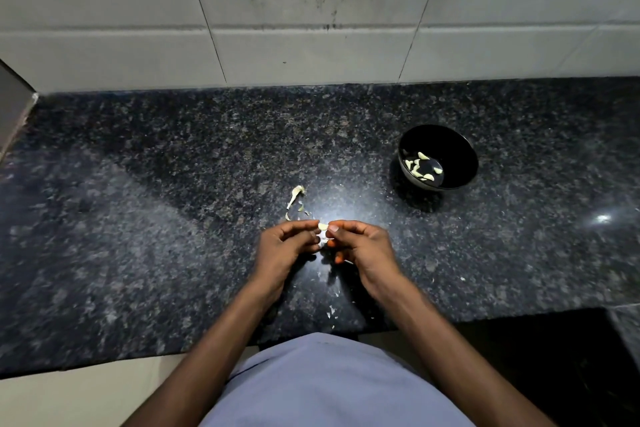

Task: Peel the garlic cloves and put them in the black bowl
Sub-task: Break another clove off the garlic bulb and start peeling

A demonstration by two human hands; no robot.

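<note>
A pale garlic clove [322,227] is pinched between both hands above the middle of the dark granite counter [173,218]. My left hand [285,250] holds it from the left and my right hand [360,248] from the right, fingertips meeting at the clove. White papery skin [322,240] hangs just below it between the fingers. The black bowl [450,149] stands to the far right of my hands and holds several peeled cloves [420,166].
Peeled garlic skins [297,199] lie on the counter just beyond my left hand. Small skin flakes [332,310] are scattered near the front edge. A white tiled wall [311,28] backs the counter. A grey box edge [15,107] stands at the far left.
</note>
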